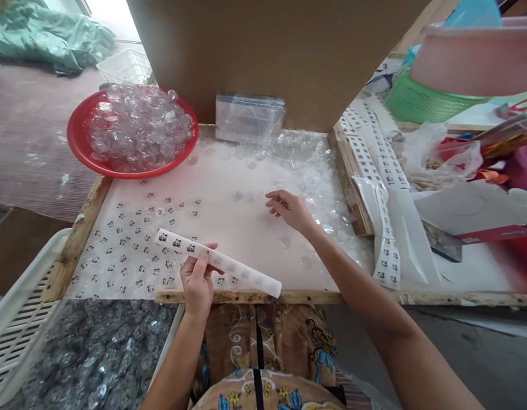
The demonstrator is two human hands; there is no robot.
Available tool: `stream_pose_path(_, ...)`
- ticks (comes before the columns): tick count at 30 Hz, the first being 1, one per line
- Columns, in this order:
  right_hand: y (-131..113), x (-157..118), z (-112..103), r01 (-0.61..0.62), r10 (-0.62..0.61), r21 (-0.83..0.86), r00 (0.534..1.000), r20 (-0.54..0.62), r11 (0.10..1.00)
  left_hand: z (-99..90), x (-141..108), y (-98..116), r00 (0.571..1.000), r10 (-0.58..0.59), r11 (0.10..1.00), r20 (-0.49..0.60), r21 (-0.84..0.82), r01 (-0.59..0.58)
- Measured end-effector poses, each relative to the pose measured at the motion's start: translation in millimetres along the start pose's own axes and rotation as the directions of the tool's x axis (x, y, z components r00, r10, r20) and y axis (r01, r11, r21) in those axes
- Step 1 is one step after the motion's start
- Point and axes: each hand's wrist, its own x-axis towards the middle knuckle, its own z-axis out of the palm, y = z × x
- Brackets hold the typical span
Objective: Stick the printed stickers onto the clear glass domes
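Note:
My left hand (198, 280) grips a rolled white sticker strip (246, 274) with black panda prints, near the table's front edge. The strip slants down to the right. To its right and higher up, my right hand (284, 206) hovers over the white tabletop (229, 213), fingers apart and slightly curled, with nothing visible in them. Clear round discs (325, 193) lie scattered on the right of the tabletop. At the left, several discs with panda pictures (138, 230) are spread out. Behind them a red basin (82, 154) holds a heap of clear discs (139, 128).
A clear plastic box (250, 118) stands at the back against a cardboard panel (250, 51). Wooden strips (351, 182) edge the work surface. More sticker strips (385, 228) and a phone (441, 242) lie right. Below left, a white crate (22, 307) contains many discs.

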Motion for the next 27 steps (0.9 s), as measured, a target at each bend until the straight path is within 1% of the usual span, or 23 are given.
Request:
stream_pose_path(2,0.7,-1.5,-0.6,-0.057,0.058,-0.041,0.998,0.030,0.998,1.0,-0.1,0.4,1.000,-0.002,1.000,-0.009,0.005,0.002)
stream_pose_path(5,4.2,-2.7,-3.7,-0.077,0.075,-0.177,0.997,-0.018,0.981,1.8,-0.4,0.2,1.000,-0.010,1.000,-0.018,0.017,0.010)
stream_pose_path(9,8.2,-5.7,-10.7,-0.004,-0.049,-0.376,0.990,-0.131,0.927,1.4,-0.5,-0.4,1.000,-0.011,1.000,-0.023,0.019,0.011)
stream_pose_path(11,7.6,-9.6,-10.8,0.046,-0.121,-0.446,0.982,-0.142,0.894,1.2,-0.3,-0.5,1.000,-0.015,1.000,-0.028,0.015,0.015)
stream_pose_path(12,6.7,-11.9,-9.1,0.077,-0.149,-0.464,0.981,-0.122,0.883,1.2,-0.2,-0.4,0.999,-0.018,1.000,-0.029,0.013,0.018)
stream_pose_path(14,4.7,-16.8,-2.2,0.159,-0.202,-0.491,0.979,-0.035,0.856,1.3,0.0,0.0,0.999,-0.025,1.000,-0.030,0.011,0.025)
stream_pose_path(16,3.5,-21.1,7.5,0.244,-0.251,-0.525,0.966,0.059,0.815,1.6,0.1,0.3,0.999,-0.029,1.000,-0.031,0.008,0.029)
stream_pose_path(18,2.9,-24.8,16.1,0.304,-0.285,-0.545,0.951,0.121,0.782,1.8,-0.1,0.6,0.999,-0.030,1.000,-0.030,0.003,0.030)
stream_pose_path(20,0.8,-28.6,20.9,0.337,-0.308,-0.526,0.940,0.145,0.781,1.9,-0.5,0.2,0.999,-0.029,1.000,-0.024,0.000,0.029)
stream_pose_path(21,-2.0,-30.7,21.8,0.344,-0.318,-0.500,0.938,0.141,0.795,1.9,-0.7,-0.2,0.999,-0.027,1.000,-0.020,0.002,0.027)
stream_pose_path(23,-12.4,-36.4,22.3,0.327,-0.315,-0.412,0.944,0.099,0.850,1.5,-0.9,-1.7,1.000,-0.020,1.000,-0.011,0.023,0.020)
stream_pose_path(25,-29.5,-44.3,24.0,0.268,-0.257,-0.273,0.963,0.078,0.924,0.7,-1.1,-3.6,1.000,-0.015,0.997,0.004,0.074,0.015)
stream_pose_path(26,-39.7,-49.1,26.1,0.236,-0.218,-0.190,0.970,0.111,0.953,0.3,-1.2,-4.4,1.000,-0.014,0.994,0.012,0.110,0.013)
stream_pose_path(27,-50.3,-54.3,29.4,0.208,-0.188,-0.106,0.967,0.173,0.972,-0.1,-1.4,-5.1,1.000,-0.017,0.989,0.023,0.148,0.014)
